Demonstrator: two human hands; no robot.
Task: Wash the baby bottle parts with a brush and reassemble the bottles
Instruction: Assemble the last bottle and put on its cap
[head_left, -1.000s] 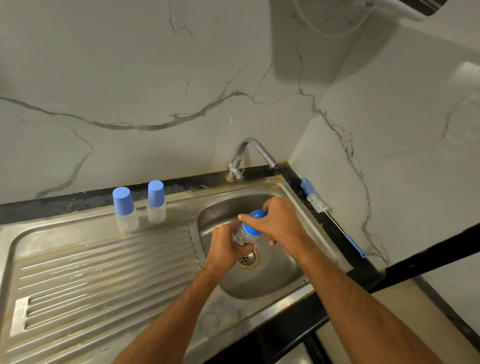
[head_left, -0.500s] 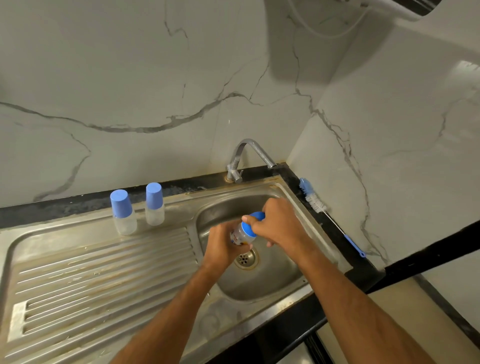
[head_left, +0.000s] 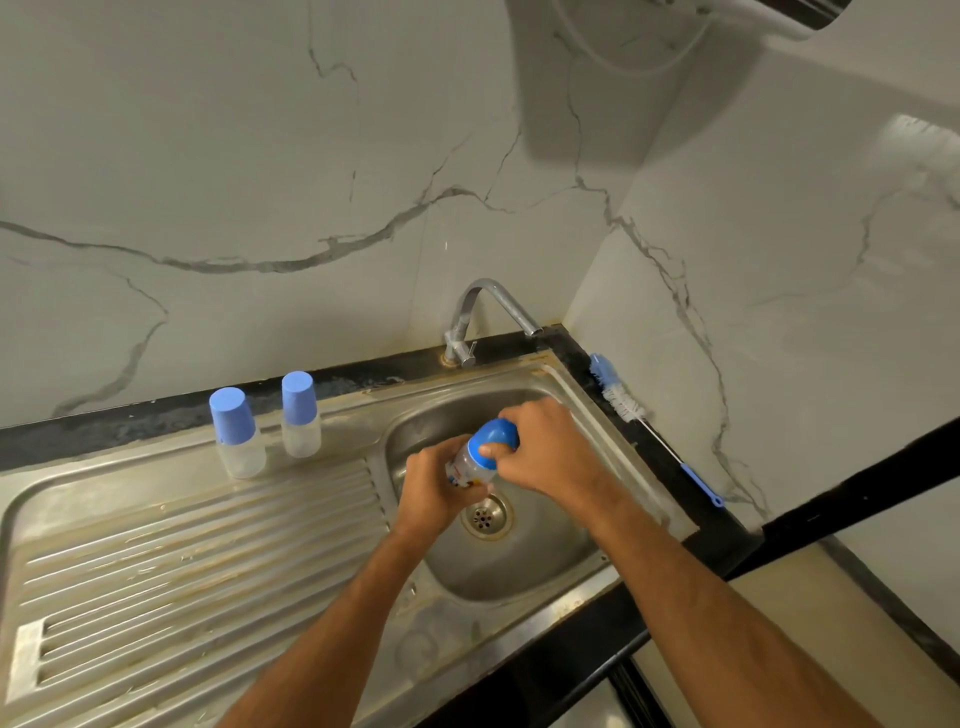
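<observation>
Over the steel sink basin, just above the drain, the left hand grips the clear body of a baby bottle, tilted to the right. The right hand curls round its blue cap, thumb pressed on it; whether the cap is fully seated is hard to tell. Two capped bottles stand upright far left on the drainboard. A bottle brush lies on the worktop's right edge.
</observation>
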